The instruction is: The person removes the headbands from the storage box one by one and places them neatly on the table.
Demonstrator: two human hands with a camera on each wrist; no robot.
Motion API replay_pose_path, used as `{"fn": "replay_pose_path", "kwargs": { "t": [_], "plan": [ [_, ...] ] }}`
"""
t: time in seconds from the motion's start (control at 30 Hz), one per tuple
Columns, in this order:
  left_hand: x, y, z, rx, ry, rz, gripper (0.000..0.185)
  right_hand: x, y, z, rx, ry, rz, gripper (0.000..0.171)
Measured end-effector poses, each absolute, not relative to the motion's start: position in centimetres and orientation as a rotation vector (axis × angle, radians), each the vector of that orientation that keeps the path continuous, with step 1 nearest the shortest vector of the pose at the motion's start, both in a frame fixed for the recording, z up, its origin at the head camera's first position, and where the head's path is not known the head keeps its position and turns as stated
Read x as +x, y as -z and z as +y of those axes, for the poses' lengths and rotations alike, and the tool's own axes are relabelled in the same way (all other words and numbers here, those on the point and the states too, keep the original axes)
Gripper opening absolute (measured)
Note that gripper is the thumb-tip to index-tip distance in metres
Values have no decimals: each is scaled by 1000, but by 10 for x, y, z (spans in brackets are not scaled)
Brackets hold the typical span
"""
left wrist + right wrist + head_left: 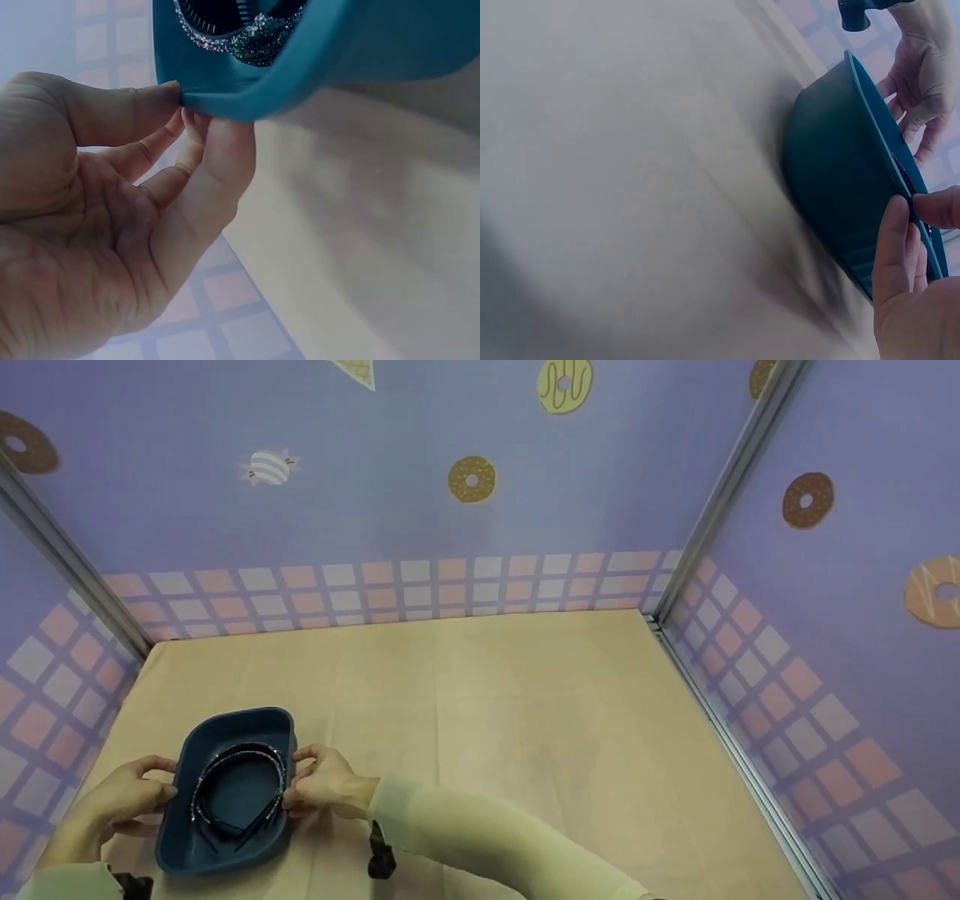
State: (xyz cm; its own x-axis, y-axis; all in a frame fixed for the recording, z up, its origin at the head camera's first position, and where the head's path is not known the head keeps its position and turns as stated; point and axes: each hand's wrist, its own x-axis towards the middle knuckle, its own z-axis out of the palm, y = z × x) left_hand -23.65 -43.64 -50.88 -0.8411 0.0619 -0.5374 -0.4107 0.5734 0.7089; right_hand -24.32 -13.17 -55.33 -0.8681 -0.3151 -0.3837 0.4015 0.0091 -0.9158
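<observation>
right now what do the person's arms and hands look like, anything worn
Both hands are bare, no gloves or rings visible. The right arm wears a pale yellow-green long sleeve, with a black strap near the wrist. The left arm shows the same pale sleeve and a black strap.

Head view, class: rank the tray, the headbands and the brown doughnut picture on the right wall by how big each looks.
1. Tray
2. Headbands, lying inside the tray
3. Brown doughnut picture, though it sits farther from the camera
</observation>
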Motion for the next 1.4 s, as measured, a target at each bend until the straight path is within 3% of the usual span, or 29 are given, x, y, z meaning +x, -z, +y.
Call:
{"fn": "replay_pose_path", "kwargs": {
  "t": [0.47, 1.4],
  "plan": [
    [-242, 507, -402, -215, -1232, 2353, 60, -262, 550, -100, -5, 1763, 1922, 55],
    [-254, 516, -346, -110, -1213, 2406, 58, -277, 553, -30, -106, 1682, 1858, 64]
  ]
}}
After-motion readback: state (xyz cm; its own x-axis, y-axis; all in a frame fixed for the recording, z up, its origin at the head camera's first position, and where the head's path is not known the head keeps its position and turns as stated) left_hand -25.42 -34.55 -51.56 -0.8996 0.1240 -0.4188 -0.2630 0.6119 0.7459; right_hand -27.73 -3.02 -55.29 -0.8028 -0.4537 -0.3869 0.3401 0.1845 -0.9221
